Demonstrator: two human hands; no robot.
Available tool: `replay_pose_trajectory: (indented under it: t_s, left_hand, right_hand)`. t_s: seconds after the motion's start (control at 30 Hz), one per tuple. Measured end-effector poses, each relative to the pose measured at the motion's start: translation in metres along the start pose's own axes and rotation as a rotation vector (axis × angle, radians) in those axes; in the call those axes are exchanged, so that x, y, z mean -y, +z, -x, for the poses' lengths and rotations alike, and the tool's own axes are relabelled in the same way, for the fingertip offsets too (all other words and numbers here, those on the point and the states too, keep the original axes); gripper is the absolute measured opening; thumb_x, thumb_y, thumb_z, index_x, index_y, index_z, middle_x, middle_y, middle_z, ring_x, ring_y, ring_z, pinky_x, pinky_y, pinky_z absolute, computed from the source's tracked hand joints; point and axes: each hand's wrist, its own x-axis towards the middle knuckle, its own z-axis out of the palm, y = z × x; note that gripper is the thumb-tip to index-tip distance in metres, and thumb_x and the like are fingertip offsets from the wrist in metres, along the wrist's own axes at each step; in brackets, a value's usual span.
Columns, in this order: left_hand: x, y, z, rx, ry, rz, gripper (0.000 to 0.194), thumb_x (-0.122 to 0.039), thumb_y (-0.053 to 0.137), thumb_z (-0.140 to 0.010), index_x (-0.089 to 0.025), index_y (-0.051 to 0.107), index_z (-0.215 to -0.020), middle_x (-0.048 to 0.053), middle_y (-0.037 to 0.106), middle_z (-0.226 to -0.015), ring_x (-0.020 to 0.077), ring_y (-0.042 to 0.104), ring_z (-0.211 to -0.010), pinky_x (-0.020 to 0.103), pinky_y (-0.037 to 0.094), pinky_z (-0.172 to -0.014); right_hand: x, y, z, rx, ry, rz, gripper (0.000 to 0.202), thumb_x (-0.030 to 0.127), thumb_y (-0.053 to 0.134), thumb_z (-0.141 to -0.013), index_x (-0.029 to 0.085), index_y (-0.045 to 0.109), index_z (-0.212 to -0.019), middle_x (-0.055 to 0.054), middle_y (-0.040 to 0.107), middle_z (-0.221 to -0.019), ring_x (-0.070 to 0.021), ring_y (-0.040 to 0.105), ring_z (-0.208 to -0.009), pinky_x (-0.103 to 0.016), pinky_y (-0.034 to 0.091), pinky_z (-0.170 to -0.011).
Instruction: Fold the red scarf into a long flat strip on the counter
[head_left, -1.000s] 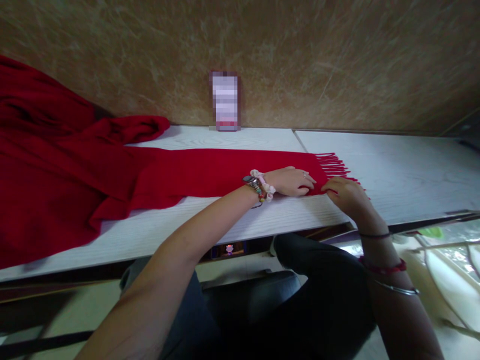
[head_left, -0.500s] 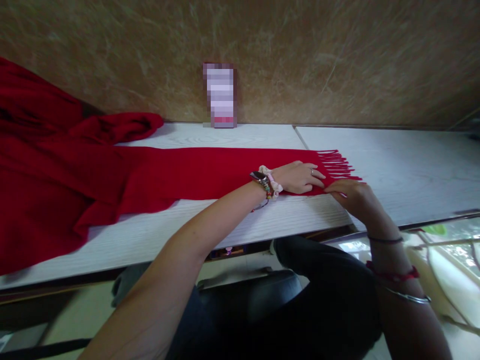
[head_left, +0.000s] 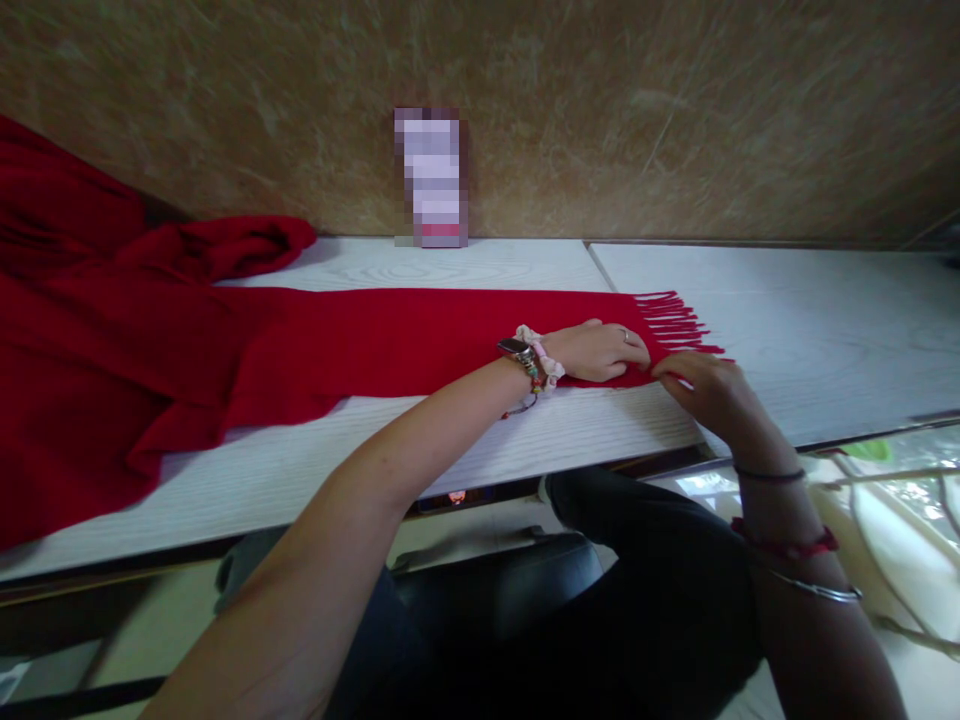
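Observation:
A red scarf (head_left: 420, 340) lies stretched along the white tabletop, with its fringe (head_left: 679, 325) at the right end. My left hand (head_left: 600, 350) rests on the scarf just short of the fringe, its fingers curled in on the cloth; the fingertips are partly hidden. Close beside it, my right hand (head_left: 705, 390) pinches the near corner of the scarf where the fringe begins. The thumb and forefinger touch the cloth, while the other fingers are bent under and hard to see.
Toward the left, the rest of the red cloth is heaped in folds on the white tabletop (head_left: 285, 470). A phone-like object with a blurred face (head_left: 436, 180) leans on the brown marbled wall (head_left: 570, 120). Below the table edge are my dark-clad legs (head_left: 637, 600) and a black seat (head_left: 495, 595).
The fingers of my left hand have drawn in from a flatter, spread pose. My right hand stays at the scarf's corner. The view has shifted slightly.

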Motion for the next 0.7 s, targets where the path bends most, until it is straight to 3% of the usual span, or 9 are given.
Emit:
replay_pose_trajectory:
  t_s: [0.23,0.43,0.57,0.7]
  left_hand:
    - [0.008,-0.005,-0.001,0.098,-0.158,-0.005,0.035,-0.029,0.045,-0.090,-0.030,0.051,-0.124,0.004,0.040,-0.144,0.0292,0.030,-0.132,0.064,0.026,-0.101]
    - [0.001,-0.009,0.005,0.114,-0.103,0.011,0.042,-0.018,0.040,-0.090,-0.033,0.049,-0.127,0.001,0.039,-0.144,0.0265,0.028,-0.134,0.066,0.023,-0.103]
    - [0.006,-0.011,0.009,0.158,-0.273,-0.008,0.038,-0.032,0.038,-0.093,-0.038,0.046,-0.130,-0.002,0.033,-0.148,0.0340,0.021,-0.136,0.071,0.018,-0.100]
    - [0.010,-0.010,0.008,0.085,-0.357,-0.114,0.036,-0.034,0.039,-0.093,-0.031,0.050,-0.127,0.004,0.040,-0.143,0.0353,0.028,-0.132,0.069,0.018,-0.101]
  right_hand:
    - [-0.004,0.003,0.001,-0.039,-0.005,0.025,0.021,0.013,0.044,-0.084,0.019,0.063,-0.081,-0.007,0.071,-0.081,-0.0204,0.065,-0.074,-0.031,0.050,-0.068]
    - [-0.008,0.006,0.002,-0.045,-0.054,0.003,0.023,0.011,0.043,-0.082,0.017,0.065,-0.079,-0.007,0.071,-0.081,-0.0206,0.065,-0.076,-0.034,0.050,-0.070]
    - [-0.007,0.005,0.001,-0.012,-0.022,-0.007,0.025,0.010,0.042,-0.081,0.019,0.065,-0.079,-0.007,0.070,-0.081,-0.0219,0.064,-0.077,-0.036,0.050,-0.072]
    - [-0.006,0.004,0.000,-0.010,-0.017,-0.011,0.026,0.010,0.042,-0.081,0.020,0.066,-0.079,-0.006,0.070,-0.080,-0.0217,0.064,-0.077,-0.036,0.051,-0.073]
